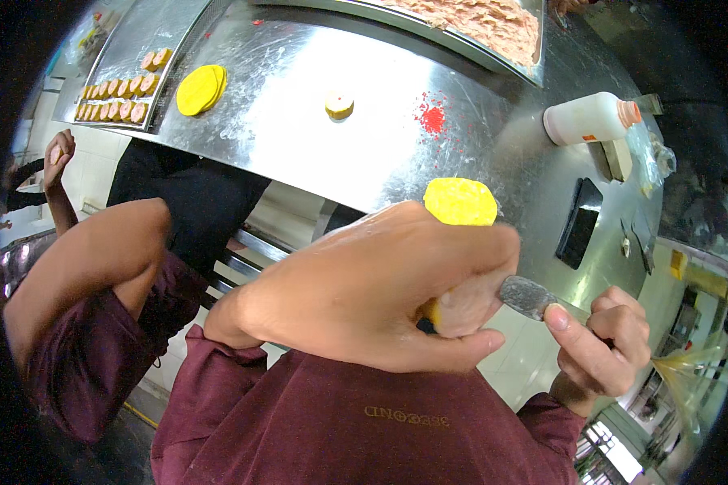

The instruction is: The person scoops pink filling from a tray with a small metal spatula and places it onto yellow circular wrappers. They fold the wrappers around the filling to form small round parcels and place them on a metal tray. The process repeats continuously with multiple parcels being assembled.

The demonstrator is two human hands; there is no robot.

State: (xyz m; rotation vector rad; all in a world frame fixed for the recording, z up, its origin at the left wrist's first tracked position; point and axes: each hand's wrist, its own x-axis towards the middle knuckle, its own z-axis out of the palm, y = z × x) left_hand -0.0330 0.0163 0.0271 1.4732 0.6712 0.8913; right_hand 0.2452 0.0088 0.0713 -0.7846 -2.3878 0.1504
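Steel table (pixel 275 97): trays (pixel 141 36) hold pink paste (pixel 477 23) and dumplings (pixel 125 110).

Tabletop (pixel 259 133) L end: tray (pixel 141 44) w/ dumpling rows (pixel 125 87); wrapper stack (pixel 200 90) just R
Mid: lone dumpling (pixel 339 108); crumbs (pixel 433 120) to its R
Far side: filling tray (pixel 485 58)
R side: bottle (pixel 586 119), phone (pixel 580 222) nearer
Near side: loose wrapper (pixel 461 201), beyond L hand (pixel 372 283)
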